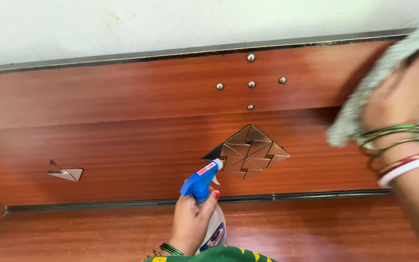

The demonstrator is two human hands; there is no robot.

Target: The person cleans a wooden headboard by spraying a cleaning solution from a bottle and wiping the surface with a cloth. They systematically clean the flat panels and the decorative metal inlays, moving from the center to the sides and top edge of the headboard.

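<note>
Two hands work at a reddish-brown polished wooden panel. Left hand, fingers clamped around a white plastic spray bottle with a blue trigger head, holds it upright near the panel's lower edge, nozzle aimed up-right at a metallic diamond-shaped ornament just beyond. Right hand, blurred, presses a pale green cloth against the upper right corner; finger state cannot be told.

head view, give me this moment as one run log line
left hand: holds spray bottle | right hand: presses grey cloth on wooden panel | motion: right blurred
</note>
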